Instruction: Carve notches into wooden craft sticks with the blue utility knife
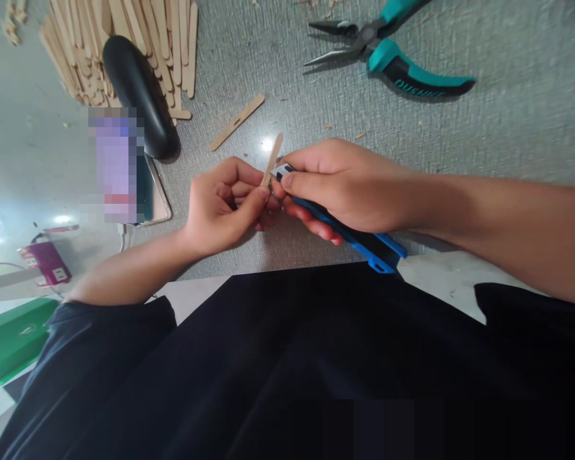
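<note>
My left hand (pixel 232 201) pinches a wooden popsicle stick (pixel 273 156) near its lower end, so the stick tilts up and away from me. My right hand (pixel 335 185) is wrapped round a blue and black utility knife (pixel 364 246). The knife's short blade points left and lies against or very close to the stick, just above my left thumb; contact is hard to tell. Beyond my hands, another popsicle stick (pixel 237 122) with a slit in its middle lies on the grey textured table (pixel 249 51).
Long-nose pliers (pixel 368 38) with teal handles lie spread at the far right. A pile of popsicle sticks (pixel 144 38), a black case (pixel 141 96) and a phone (pixel 124 169) with a blurred screen occupy the left. Small wood shavings (pixel 361 135) dot the table.
</note>
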A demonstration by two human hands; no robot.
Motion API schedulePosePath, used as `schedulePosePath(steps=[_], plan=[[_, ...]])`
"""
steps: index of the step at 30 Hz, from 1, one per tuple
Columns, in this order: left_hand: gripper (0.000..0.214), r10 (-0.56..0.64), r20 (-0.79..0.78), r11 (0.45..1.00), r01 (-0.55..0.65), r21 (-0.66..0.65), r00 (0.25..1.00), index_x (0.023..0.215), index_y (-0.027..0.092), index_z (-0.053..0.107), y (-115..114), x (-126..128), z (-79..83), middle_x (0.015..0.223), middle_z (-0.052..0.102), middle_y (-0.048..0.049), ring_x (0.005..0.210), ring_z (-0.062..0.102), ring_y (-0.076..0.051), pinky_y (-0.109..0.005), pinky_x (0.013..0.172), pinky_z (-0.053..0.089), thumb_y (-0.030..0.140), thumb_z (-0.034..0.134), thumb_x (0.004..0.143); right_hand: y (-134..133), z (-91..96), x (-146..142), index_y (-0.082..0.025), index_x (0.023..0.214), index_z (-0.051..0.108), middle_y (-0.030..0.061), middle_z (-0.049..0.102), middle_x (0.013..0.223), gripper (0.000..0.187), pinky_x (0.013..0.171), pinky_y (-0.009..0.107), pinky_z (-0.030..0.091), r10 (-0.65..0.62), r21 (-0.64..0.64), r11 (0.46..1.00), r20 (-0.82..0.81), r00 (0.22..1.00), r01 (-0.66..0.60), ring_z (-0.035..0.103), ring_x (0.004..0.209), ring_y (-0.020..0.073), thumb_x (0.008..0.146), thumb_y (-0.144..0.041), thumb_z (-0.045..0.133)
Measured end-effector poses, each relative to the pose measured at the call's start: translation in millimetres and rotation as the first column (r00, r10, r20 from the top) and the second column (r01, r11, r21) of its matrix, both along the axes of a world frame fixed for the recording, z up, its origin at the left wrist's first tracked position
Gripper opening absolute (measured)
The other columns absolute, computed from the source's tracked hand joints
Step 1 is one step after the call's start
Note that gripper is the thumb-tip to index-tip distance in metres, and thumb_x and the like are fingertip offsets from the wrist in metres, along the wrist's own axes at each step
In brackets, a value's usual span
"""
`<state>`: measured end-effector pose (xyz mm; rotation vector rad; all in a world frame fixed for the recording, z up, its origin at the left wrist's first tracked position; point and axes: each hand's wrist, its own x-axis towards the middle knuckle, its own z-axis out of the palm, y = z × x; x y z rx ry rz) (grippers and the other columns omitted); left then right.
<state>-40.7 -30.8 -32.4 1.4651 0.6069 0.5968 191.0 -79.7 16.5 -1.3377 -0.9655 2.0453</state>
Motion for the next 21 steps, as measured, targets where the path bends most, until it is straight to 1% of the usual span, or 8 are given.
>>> schedulePosePath(steps=[3, 5, 7, 10, 15, 19, 21], plan=[[0.026, -0.034, 0.074, 0.999, 0.033, 0.010, 0.997, 0.108, 0.025, 0.072, 5, 1, -0.4, 0.082, 0.088, 0.0041, 0.057, 0.082, -0.012, -0.015, 0.044, 0.060, 0.044, 0.083, 0.120, 0, -2.0, 7, -0.022, 0.082, 0.062, -0.0021, 0.063, 0.066, 0.040, 0.040, 0.025, 0.041, 0.032, 0.056, 0.998, -0.052, 0.998, -0.029, 0.056, 0.042, 0.0108, 0.122, -0.026, 0.067], [0.026, -0.025, 0.083, 0.999, 0.026, -0.018, 0.996, 0.106, 0.024, 0.073, 6, 2, 0.4, 0.080, 0.087, 0.0037, 0.055, 0.082, -0.012, -0.016, 0.045, 0.062, 0.044, 0.084, 0.119, 0, -2.9, 11, -0.022, 0.083, 0.063, -0.0023, 0.063, 0.067, 0.040, 0.040, 0.026, 0.041, 0.058, 0.071, 0.996, -0.074, 0.996, -0.053, 0.055, 0.042, 0.0107, 0.122, -0.029, 0.069], [0.029, -0.025, 0.070, 0.999, 0.028, -0.040, 0.997, 0.104, 0.023, 0.074, 7, 1, 1.0, 0.080, 0.088, 0.0024, 0.054, 0.082, -0.014, -0.019, 0.045, 0.065, 0.046, 0.085, 0.118, 0, -3.7, 14, -0.022, 0.085, 0.065, -0.0029, 0.062, 0.068, 0.038, 0.040, 0.025, 0.041, 0.077, 0.082, 0.994, -0.096, 0.992, -0.069, 0.055, 0.043, 0.0104, 0.122, -0.028, 0.068], [0.029, -0.037, 0.065, 0.999, 0.040, -0.038, 0.997, 0.104, 0.023, 0.075, 6, 0, 0.5, 0.082, 0.089, 0.0015, 0.054, 0.082, -0.016, -0.022, 0.046, 0.068, 0.047, 0.084, 0.118, 1, -5.8, 16, -0.021, 0.088, 0.068, -0.0035, 0.063, 0.069, 0.034, 0.040, 0.024, 0.042, 0.096, 0.109, 0.991, -0.131, 0.987, -0.081, 0.056, 0.043, 0.0096, 0.122, -0.024, 0.067], [0.034, -0.052, 0.053, 0.995, 0.056, -0.081, 0.997, 0.103, 0.023, 0.076, 8, 0, 1.1, 0.084, 0.090, 0.0000, 0.053, 0.082, -0.016, -0.022, 0.044, 0.067, 0.052, 0.085, 0.117, 3, -9.5, 20, -0.019, 0.091, 0.072, -0.0035, 0.067, 0.071, 0.030, 0.038, 0.022, 0.042, 0.108, 0.177, 0.981, -0.120, 0.987, -0.086, 0.058, 0.043, 0.0090, 0.120, -0.026, 0.074], [0.034, -0.058, 0.063, 0.990, 0.066, -0.121, 0.996, 0.102, 0.022, 0.076, 8, 1, 2.0, 0.085, 0.090, -0.0011, 0.054, 0.083, -0.017, -0.024, 0.044, 0.067, 0.051, 0.087, 0.116, 2, -11.4, 22, -0.018, 0.094, 0.075, -0.0025, 0.070, 0.073, 0.028, 0.038, 0.021, 0.042, 0.134, 0.204, 0.973, -0.119, 0.984, -0.108, 0.059, 0.044, 0.0087, 0.121, -0.027, 0.075], [0.034, -0.048, 0.060, 0.990, 0.056, -0.130, 0.997, 0.104, 0.022, 0.076, 7, 1, 2.0, 0.088, 0.091, -0.0013, 0.056, 0.084, -0.018, -0.024, 0.046, 0.068, 0.052, 0.087, 0.116, 1, -12.2, 21, -0.017, 0.097, 0.075, -0.0022, 0.071, 0.075, 0.026, 0.039, 0.021, 0.042, 0.123, 0.215, 0.972, -0.119, 0.985, -0.095, 0.060, 0.046, 0.0080, 0.121, -0.027, 0.075]])
